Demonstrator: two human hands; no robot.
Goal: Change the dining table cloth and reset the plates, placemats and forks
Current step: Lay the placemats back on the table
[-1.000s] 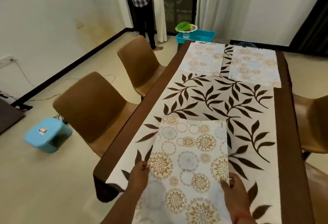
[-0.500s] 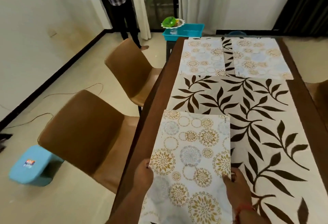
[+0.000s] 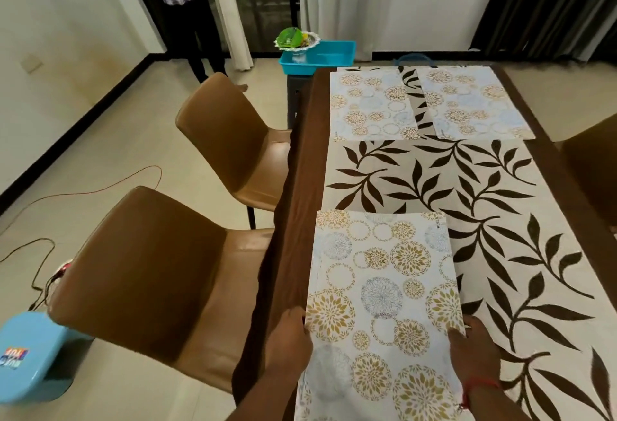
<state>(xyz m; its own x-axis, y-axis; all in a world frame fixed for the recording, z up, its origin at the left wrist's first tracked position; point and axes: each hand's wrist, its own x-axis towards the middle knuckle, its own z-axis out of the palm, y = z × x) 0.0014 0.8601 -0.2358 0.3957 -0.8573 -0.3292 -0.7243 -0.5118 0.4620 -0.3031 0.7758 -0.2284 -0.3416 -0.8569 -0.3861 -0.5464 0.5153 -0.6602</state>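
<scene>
Left hand and right hand grip the side edges of the near placemat over the tablecloth. Its left edge runs along the table's left edge; leaf-patterned cloth lies open right and far, short of two far placemats.

I see bare forearms, no sleeves; red thread band w/ loose end on my right wrist.

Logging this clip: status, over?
Left hand, right hand grip near floral-circle placemat edges. Two matching placemats laid far end. Nothing obstructing.
</scene>
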